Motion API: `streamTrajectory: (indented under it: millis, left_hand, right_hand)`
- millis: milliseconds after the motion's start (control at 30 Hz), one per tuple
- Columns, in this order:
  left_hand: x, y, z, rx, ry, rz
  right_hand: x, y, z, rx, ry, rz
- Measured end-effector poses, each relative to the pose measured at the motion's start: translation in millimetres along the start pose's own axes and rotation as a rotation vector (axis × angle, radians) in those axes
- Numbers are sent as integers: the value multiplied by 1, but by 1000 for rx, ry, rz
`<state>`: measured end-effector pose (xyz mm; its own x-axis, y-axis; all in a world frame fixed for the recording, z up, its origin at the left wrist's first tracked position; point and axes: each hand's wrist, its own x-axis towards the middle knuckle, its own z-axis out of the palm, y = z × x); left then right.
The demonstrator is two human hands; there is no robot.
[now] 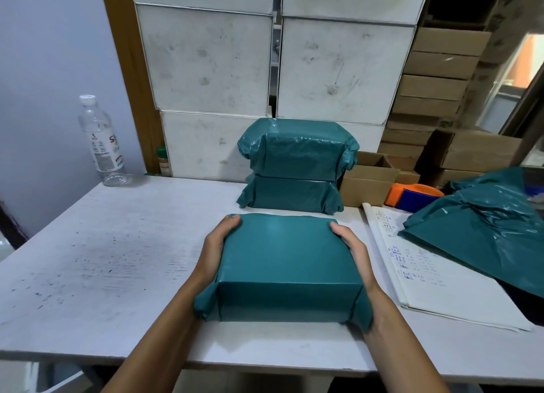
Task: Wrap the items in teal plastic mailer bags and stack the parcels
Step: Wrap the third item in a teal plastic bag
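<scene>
A box-shaped parcel wrapped in smooth teal plastic sits at the near middle of the white table. My left hand presses flat against its left side and my right hand against its right side, fingertips at the far corners. Behind it, two wrapped teal parcels form a stack against the white boxes. Loose teal mailer bags lie in a crumpled heap at the right.
A clear water bottle stands at the back left. White boxes form a wall behind the table. An open cardboard box, an orange-blue tape dispenser and a handwritten sheet lie to the right.
</scene>
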<state>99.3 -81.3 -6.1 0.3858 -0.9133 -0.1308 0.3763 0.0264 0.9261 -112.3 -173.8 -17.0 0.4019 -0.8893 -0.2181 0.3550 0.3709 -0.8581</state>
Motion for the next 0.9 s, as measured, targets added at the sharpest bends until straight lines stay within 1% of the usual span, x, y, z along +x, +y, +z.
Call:
streamTrajectory:
  millis: [100, 367, 800, 900]
  left_hand:
    - [-1, 0, 1, -14, 4, 1]
    - [0, -3, 0, -5, 8, 8]
    - [2, -6, -1, 82, 12, 12]
    - [-1, -4, 1, 176, 13, 33]
  right_hand:
    - [-1, 0, 1, 51, -1, 3]
    - [0, 1, 2, 71, 21, -9]
    - [1, 4, -4, -28, 0, -11]
    - [0, 2, -6, -69, -16, -26]
